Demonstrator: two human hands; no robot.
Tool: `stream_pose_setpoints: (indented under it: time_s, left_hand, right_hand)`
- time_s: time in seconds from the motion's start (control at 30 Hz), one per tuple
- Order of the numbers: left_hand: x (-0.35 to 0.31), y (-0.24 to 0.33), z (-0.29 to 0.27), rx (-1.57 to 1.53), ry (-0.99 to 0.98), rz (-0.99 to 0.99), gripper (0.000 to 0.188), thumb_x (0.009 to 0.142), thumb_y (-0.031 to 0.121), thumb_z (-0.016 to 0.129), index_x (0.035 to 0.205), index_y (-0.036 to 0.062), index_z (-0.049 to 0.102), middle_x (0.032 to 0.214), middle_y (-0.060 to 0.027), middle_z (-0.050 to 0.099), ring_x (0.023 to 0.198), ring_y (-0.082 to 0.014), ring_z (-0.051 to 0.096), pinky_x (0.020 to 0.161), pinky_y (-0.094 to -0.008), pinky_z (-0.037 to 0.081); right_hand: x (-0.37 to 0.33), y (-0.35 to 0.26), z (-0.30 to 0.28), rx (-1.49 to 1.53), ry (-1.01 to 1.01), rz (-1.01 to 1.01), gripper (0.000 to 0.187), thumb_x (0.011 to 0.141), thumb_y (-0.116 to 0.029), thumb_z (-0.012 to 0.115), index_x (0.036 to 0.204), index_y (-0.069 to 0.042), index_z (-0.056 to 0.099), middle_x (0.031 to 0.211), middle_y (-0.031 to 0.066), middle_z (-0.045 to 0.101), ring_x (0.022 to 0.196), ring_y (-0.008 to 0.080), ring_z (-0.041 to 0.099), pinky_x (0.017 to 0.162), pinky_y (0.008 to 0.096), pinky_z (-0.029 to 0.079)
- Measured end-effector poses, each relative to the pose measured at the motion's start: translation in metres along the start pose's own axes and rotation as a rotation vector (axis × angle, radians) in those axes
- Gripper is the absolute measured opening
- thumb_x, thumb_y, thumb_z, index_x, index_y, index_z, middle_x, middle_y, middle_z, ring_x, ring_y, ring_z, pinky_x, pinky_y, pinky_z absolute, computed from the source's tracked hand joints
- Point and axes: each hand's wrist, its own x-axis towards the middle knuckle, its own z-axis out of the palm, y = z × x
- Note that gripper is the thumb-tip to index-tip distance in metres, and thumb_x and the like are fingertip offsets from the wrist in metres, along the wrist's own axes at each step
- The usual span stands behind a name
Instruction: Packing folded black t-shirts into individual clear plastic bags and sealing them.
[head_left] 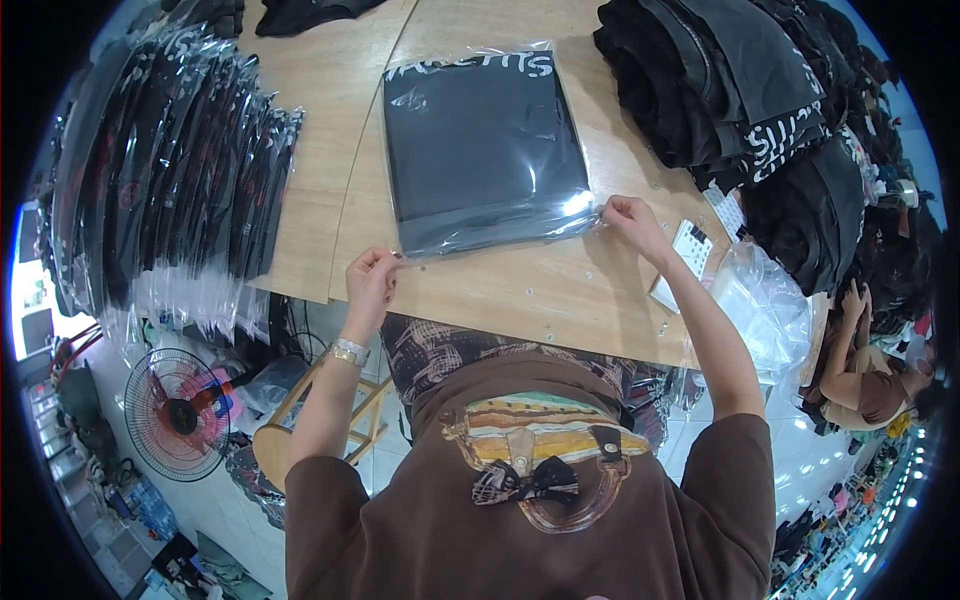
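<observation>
A folded black garment with white lettering along its far edge lies flat on the table inside a clear plastic bag [487, 145]. My left hand [372, 283] pinches the bag's near left corner between thumb and fingers. At the near right corner, my right hand [636, 225] grips the plastic in the same way. The near edge of the bag runs between the two hands, wrinkled and shiny. Both wrists are above the wooden table [470, 300], close to its front edge.
Bagged black garments [180, 170] stand in a long row at the left. Folded black garments [710, 80] are heaped at the right. Nearer are white label sheets [683, 262] and loose clear bags [762, 305]. A fan [178, 414] and wooden stool [300, 425] stand below; another person [870, 375] sits at far right.
</observation>
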Motion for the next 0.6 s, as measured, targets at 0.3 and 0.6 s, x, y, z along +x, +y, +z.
stream_pose_setpoints:
  time_s: [0.3, 0.6]
  left_hand:
    - [0.019, 0.013, 0.000, 0.158, 0.040, -0.154, 0.013, 0.073, 0.012, 0.061, 0.069, 0.0010, 0.055, 0.058, -0.0046, 0.055, 0.044, -0.0093, 0.053, 0.039, -0.0182, 0.043]
    - [0.018, 0.007, 0.009, 0.201, 0.139, -0.099, 0.015, 0.077, 0.007, 0.058, 0.084, 0.0008, 0.046, 0.068, -0.0128, 0.058, 0.055, -0.0214, 0.063, 0.045, -0.0271, 0.053]
  right_hand:
    - [0.008, -0.033, 0.008, -0.351, 0.085, 0.165, 0.029, 0.069, -0.028, 0.056, 0.077, -0.003, 0.067, 0.074, 0.0160, 0.065, 0.074, 0.0284, 0.063, 0.071, 0.0343, 0.049]
    - [0.011, -0.042, -0.012, -0.023, 0.213, 0.278, 0.034, 0.070, -0.029, 0.061, 0.090, -0.002, 0.064, 0.079, 0.0192, 0.065, 0.074, 0.0318, 0.063, 0.073, 0.0365, 0.050]
